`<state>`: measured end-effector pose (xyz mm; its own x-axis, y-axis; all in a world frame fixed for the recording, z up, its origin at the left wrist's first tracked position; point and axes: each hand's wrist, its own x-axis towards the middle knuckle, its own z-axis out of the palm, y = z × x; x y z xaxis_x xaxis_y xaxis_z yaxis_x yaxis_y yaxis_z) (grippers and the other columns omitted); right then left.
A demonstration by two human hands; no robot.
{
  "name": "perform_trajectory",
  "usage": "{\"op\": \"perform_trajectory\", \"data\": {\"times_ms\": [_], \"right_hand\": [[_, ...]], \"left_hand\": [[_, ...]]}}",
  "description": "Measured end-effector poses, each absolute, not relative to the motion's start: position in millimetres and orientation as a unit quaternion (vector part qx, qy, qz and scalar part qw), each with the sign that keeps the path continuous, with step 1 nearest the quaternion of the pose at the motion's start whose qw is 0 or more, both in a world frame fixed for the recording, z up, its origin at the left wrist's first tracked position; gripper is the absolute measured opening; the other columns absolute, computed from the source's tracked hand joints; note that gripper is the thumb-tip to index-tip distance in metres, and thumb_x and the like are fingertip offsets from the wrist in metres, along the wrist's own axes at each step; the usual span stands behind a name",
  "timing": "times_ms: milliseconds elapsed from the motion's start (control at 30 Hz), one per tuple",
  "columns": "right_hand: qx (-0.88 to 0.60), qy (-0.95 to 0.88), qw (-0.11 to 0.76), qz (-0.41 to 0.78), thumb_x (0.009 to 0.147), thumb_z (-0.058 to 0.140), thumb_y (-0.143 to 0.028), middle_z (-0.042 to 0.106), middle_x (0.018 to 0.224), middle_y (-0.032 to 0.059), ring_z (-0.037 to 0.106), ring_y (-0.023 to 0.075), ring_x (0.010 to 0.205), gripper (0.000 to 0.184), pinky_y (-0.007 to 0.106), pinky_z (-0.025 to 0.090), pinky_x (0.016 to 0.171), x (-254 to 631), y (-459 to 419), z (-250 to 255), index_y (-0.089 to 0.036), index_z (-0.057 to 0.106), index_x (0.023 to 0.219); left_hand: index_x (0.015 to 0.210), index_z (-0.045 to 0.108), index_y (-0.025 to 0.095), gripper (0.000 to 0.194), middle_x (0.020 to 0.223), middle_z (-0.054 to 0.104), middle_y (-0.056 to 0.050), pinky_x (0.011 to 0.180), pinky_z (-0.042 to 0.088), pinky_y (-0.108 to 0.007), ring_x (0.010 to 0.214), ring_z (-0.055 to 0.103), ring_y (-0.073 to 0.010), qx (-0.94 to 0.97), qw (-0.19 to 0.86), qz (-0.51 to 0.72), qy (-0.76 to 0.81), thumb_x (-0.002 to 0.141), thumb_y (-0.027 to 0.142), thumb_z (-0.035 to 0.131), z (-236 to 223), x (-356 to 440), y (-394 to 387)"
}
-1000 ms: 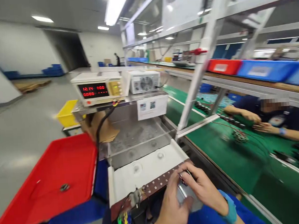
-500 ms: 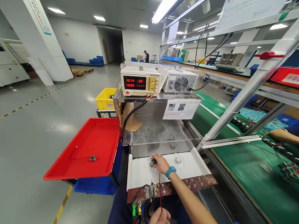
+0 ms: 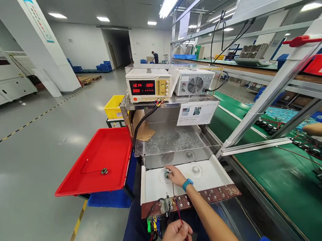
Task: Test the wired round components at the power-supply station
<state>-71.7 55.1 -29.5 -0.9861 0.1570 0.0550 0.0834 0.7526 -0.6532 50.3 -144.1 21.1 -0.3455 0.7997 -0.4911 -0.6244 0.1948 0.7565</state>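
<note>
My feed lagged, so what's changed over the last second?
The right hand moved forward and left; it now holds a small round board over the white tray. The left hand drew back, gripping a red wire. The red tray and power supply stayed put.

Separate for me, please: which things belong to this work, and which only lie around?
Seemingly in the work:
small round board, in the right hand
red wire, in the left hand
white tray, beneath the board

Seemingly just around:
cardboard
yellow bin
</note>
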Motion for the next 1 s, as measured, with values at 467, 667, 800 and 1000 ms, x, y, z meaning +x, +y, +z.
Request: {"op": "perform_trajectory", "data": {"times_ms": [467,667,800,1000], "right_hand": [[-0.144,-0.949,0.001,0.281,0.079,0.067,-0.032,0.063,0.109,0.0071,0.051,0.0236,0.105,0.036,0.030,0.039,0.088,-65.6,45.7,-22.2,-0.021,0.066,0.113],[-0.138,-0.953,0.000,0.270,0.079,0.065,-0.031,0.064,0.109,0.0067,0.052,0.0239,0.104,0.037,0.031,0.037,0.086,-64.7,47.3,-21.8,-0.022,0.065,0.114],[-0.134,-0.958,0.017,0.254,0.079,0.063,-0.028,0.065,0.109,0.0073,0.052,0.0237,0.104,0.036,0.031,0.036,0.087,-62.7,46.3,-21.7,-0.021,0.064,0.114],[-0.132,-0.957,0.031,0.257,0.077,0.065,-0.028,0.066,0.105,0.0062,0.052,0.0232,0.101,0.035,0.029,0.036,0.084,-64.0,48.5,-25.0,-0.021,0.065,0.111]], "left_hand": [[0.088,0.049,0.019,0.046,0.075,0.061,0.003,0.054,0.051,-0.022,0.059,0.063,-0.0097,0.119,0.419,0.692,0.576,0.072,0.055,0.071,105.6,-22.5,-132.6],[0.082,0.056,0.019,0.032,0.072,0.059,0.002,0.061,0.049,-0.027,0.064,0.062,-0.0138,0.181,0.339,0.624,0.680,0.070,0.045,0.069,81.3,-45.7,-119.5],[0.075,0.064,0.018,0.014,0.074,0.068,-0.002,0.069,0.045,-0.028,0.071,0.060,-0.0170,0.271,0.255,0.507,0.778,0.071,0.031,0.062,57.3,-58.1,-110.6],[0.074,0.066,0.017,0.013,0.069,0.067,-0.001,0.072,0.044,-0.029,0.070,0.059,-0.0175,0.283,0.250,0.480,0.791,0.072,0.028,0.059,32.8,-59.2,-107.8]]}}
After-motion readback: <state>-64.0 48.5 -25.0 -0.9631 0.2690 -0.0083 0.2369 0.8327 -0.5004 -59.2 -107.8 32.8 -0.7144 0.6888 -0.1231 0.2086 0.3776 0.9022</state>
